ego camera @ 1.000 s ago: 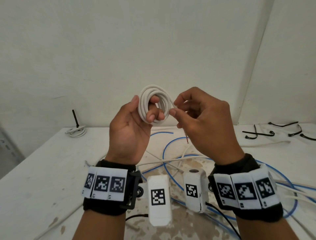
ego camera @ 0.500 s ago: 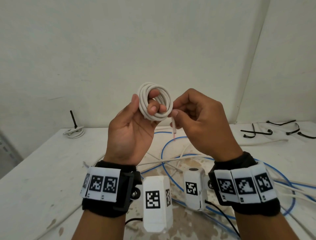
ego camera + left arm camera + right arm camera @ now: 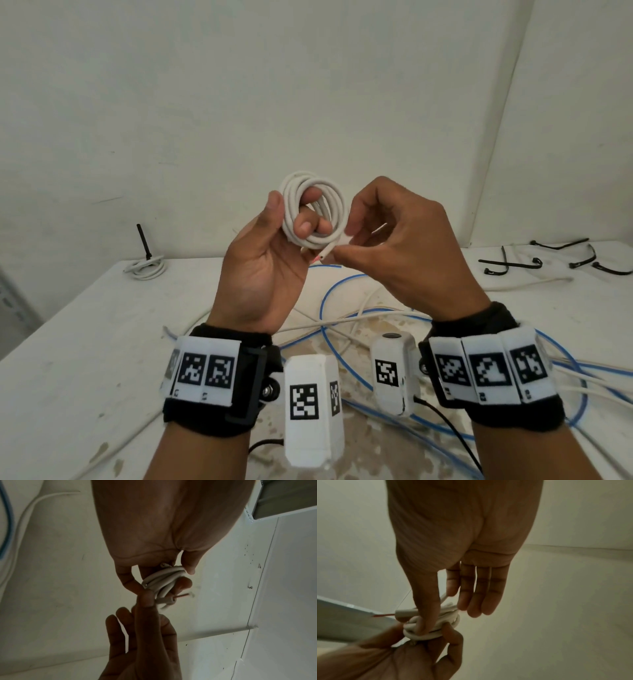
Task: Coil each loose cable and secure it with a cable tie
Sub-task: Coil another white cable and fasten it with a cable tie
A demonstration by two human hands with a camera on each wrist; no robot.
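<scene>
Both hands working: left hand gripping white coil, right hand fingers pinching cable end, now swung leftward under coil (winding finishing, tie next).

We cannot see the near side of the cable coil, hidden behind the left hand. At three o'clock, blue wires run off the edge. In the right wrist view the cable end is blurred.

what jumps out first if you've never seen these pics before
A white cable coil is held up mid-frame by the left hand, while the right hand pinches its loose end. Below, blue cables sprawl across the table, with black cable ties far right.
</scene>
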